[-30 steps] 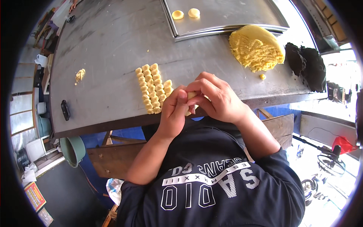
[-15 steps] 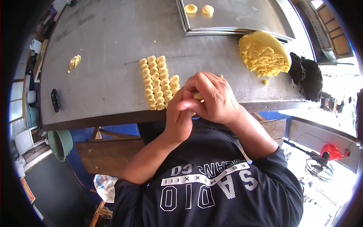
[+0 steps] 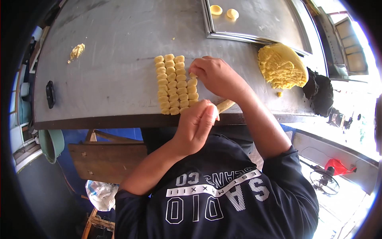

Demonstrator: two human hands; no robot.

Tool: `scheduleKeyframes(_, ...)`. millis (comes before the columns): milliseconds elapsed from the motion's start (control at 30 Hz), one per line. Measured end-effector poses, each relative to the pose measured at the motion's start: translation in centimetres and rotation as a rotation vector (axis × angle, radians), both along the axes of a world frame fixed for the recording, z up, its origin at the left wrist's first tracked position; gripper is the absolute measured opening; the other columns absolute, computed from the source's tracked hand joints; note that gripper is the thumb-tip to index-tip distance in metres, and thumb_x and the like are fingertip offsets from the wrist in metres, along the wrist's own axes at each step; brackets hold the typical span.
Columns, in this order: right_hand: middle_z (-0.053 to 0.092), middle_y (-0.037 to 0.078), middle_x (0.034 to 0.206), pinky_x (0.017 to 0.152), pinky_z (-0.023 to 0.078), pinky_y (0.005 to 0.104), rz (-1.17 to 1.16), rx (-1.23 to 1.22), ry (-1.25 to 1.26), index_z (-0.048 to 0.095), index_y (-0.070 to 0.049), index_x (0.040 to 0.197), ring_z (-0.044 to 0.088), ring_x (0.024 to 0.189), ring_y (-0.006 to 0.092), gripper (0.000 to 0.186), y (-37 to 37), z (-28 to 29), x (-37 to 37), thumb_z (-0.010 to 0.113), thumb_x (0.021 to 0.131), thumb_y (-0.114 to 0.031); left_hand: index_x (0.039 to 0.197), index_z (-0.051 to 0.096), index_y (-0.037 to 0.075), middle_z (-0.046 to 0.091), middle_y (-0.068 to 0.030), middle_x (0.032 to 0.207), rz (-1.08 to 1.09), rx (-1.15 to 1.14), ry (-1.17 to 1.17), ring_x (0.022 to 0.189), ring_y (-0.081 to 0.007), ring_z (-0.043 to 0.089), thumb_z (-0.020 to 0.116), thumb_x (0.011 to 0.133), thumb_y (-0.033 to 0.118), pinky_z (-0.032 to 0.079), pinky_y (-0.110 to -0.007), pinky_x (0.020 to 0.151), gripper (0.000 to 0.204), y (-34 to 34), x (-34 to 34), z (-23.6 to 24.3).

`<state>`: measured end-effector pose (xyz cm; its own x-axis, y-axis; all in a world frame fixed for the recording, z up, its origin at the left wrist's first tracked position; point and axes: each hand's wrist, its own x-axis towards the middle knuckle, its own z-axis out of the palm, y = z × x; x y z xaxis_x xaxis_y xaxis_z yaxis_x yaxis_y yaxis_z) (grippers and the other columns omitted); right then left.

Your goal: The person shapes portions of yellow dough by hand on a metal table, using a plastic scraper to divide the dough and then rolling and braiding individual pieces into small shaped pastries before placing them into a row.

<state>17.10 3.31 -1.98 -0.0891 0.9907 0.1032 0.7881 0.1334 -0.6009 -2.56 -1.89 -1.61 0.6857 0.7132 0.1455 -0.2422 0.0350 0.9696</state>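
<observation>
My left hand [image 3: 197, 125] is closed at the table's front edge around a pale yellow dough rope [image 3: 226, 106], which sticks out toward my right wrist. My right hand [image 3: 219, 76] pinches a small dough piece [image 3: 193, 75] at the far end of the rightmost, shorter row. Small dough pieces [image 3: 172, 85] stand packed in rows just left of my hands. The tips of my left fingers are curled out of sight.
A large yellow dough mass [image 3: 280, 65] lies at right beside a black plastic bag [image 3: 319, 91]. Metal trays [image 3: 262, 26] at the back carry two dough rounds [image 3: 232, 14]. Dough scraps [image 3: 77, 51] and a black object [image 3: 50, 94] lie at left on the metal table [image 3: 111, 79].
My hands have parted. My right hand has moved away from me to the rightmost row with a dough piece, while my left stays near the edge. The view has shifted slightly.
</observation>
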Motion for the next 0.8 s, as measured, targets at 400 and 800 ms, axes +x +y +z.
scheduleKeyframes(400,0.069,0.013,0.095,0.075,0.057,0.0459,0.097,0.087,0.274,0.077,-0.008,0.121,0.072,0.086,0.0328,0.031,-5.0,5.5,0.7,0.081,0.094,-0.023,0.151,0.037,0.001,0.061,-0.005,0.105,0.121,-0.294,-0.083,0.087,-0.0089,0.055,0.034,0.121,0.037,0.047,-0.026,0.08,0.047,0.7,1.1,0.3)
scheduleKeyframes(800,0.064,0.01,0.067,0.057,0.051,0.039,-0.116,0.131,0.228,0.062,-0.004,0.081,0.066,0.059,0.0291,0.035,-5.2,6.1,-2.4,0.076,0.103,-0.028,0.102,0.06,0.001,0.058,-0.0005,0.084,0.184,-0.23,-0.107,0.075,-0.0076,0.054,0.042,0.12,0.025,0.047,-0.027,0.069,0.034,0.7,2.8,0.7)
